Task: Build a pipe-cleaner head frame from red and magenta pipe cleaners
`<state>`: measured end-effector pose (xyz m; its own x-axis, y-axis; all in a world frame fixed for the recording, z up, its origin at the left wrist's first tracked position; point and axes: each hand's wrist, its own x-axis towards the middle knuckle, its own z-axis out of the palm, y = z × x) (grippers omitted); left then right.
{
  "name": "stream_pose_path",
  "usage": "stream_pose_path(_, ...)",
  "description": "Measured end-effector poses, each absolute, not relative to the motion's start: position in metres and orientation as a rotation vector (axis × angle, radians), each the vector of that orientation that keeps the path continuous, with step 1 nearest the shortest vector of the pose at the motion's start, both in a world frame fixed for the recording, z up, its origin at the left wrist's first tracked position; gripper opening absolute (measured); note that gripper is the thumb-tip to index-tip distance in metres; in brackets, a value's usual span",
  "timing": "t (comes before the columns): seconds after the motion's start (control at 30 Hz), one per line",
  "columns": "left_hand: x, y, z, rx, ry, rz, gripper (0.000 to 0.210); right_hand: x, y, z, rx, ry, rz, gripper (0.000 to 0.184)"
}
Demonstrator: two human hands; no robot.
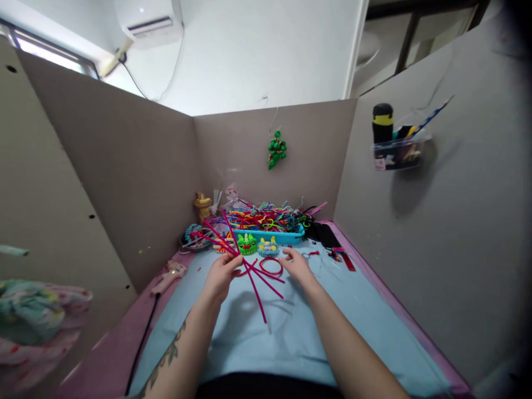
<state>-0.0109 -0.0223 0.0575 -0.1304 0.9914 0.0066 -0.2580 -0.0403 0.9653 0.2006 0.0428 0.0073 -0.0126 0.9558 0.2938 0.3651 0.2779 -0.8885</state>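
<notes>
Several magenta pipe cleaners [260,293] cross one another, pinched at their crossing between the thumb and fingers of my left hand [224,271]. Their ends fan out over the blue cloth. My right hand [297,265] hovers to the right, its fingers slightly bent and apart, with no pipe cleaner seen in it. Between the hands is a red ring [271,266], close to my right fingertips; whether they touch it I cannot tell. Behind my hands sit a green fuzzy animal head [246,244] and a blue-and-yellow one [268,246]. An orange-and-white piece is partly hidden behind the magenta stems.
A blue tray [286,238] heaped with colourful pipe cleaners stands at the back. To its left are a dark bowl [195,247] and a brown cup [203,207]. A glue gun [168,279] with a black cord lies left. Grey partitions [257,183] enclose the table.
</notes>
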Motion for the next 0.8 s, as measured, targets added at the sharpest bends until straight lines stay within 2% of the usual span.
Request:
stream_pose_path(0.07, -0.007, -0.026, 0.063, 0.987, 1.073, 1.388, 0.026, 0.196, 0.035, 0.018, -1.109, -1.509, 0.833, 0.029)
stream_pose_path(0.2, 0.008, -0.021, 0.06, 1.123, 1.038, 1.313, 0.027, 0.176, 0.01, 0.035, -0.73, -1.552, 1.315, 0.027)
stream_pose_path(0.3, 0.017, -0.01, 0.057, 1.193, 0.999, 1.285, 0.026, 0.169, 0.004, 0.039, -0.663, -1.476, 1.411, 0.023)
stream_pose_path(0.4, 0.025, 0.002, 0.06, 1.191, 0.992, 1.251, 0.026, 0.17, 0.013, 0.039, -0.762, -1.46, 1.332, 0.016)
stream_pose_path(0.6, 0.038, 0.02, 0.06, 1.142, 1.149, 1.206, 0.022, 0.172, 0.04, 0.042, -1.085, -1.655, 0.954, 0.005)
stream_pose_path(0.8, 0.041, 0.008, 0.051, 1.155, 1.228, 1.201, 0.017, 0.173, 0.037, 0.029, -1.017, -1.707, 0.956, 0.006)
